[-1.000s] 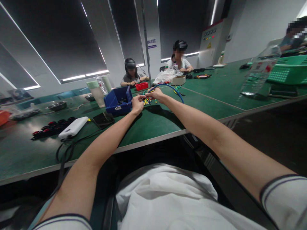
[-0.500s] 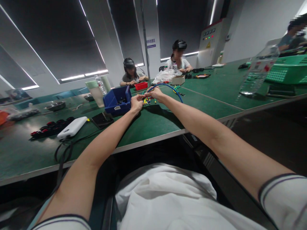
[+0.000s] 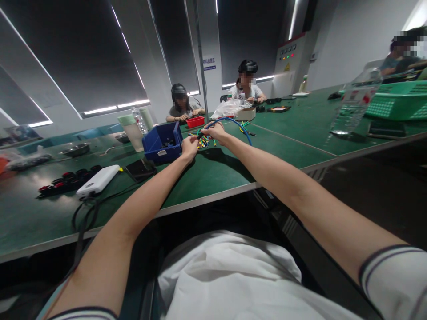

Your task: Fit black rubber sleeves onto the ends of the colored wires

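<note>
My right hand (image 3: 215, 132) is closed around a wire bundle, from which a blue cable (image 3: 231, 119) arcs up and over to the right. My left hand (image 3: 190, 146) is closed in a pinch just left of it, with its fingertips at a small dark piece too tiny to name. Loose ends of yellow, green and red wires (image 3: 203, 143) hang between and below the hands. Several more coloured wires lie on the table behind my right wrist. Beside my left hand stands a blue bin (image 3: 162, 144) with small dark parts inside.
On the green table (image 3: 283, 146) are a white power bank (image 3: 99, 180) with a black cable, black-and-red parts (image 3: 68, 182), a cup (image 3: 132, 133), a water bottle (image 3: 355, 104) and a green basket (image 3: 396, 101). Two people sit across, near a red tray (image 3: 195, 122); another is at far right.
My left fingertips have drawn slightly down and away from my right hand, and a dark piece now shows between them. The view has shifted a little.
</note>
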### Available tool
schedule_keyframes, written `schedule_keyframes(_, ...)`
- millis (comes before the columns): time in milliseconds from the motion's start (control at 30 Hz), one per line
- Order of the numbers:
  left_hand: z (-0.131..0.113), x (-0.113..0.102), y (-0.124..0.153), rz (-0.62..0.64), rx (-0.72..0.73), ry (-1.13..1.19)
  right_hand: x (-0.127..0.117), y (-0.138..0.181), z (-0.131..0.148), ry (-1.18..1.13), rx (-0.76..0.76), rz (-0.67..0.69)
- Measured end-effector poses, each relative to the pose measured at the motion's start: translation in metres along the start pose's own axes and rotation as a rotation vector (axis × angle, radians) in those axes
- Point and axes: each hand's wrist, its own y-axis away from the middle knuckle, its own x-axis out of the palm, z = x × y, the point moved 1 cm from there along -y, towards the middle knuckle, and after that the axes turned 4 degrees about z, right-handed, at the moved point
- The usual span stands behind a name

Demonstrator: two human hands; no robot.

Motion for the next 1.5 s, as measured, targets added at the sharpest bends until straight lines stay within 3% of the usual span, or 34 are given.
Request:
schedule_keyframes(600,-0.008,-0.002,0.003,0.024,-0.074,0.020,0.004,-0.006,-0.011,-0.085,0.061,0.171)
schedule_keyframes(933,-0.010,-0.002,0.005,0.062,-0.048,0.009,0.004,-0.010,-0.008,-0.054,0.038,0.101)
schedule_keyframes(1267,-0.012,-0.003,0.010,0.080,-0.042,0.049,0.002,-0.008,-0.016,-0.065,0.037,0.149)
schedule_keyframes(1500,-0.012,-0.003,0.009,0.055,-0.060,0.099,0.005,-0.003,-0.009,-0.041,0.011,0.105)
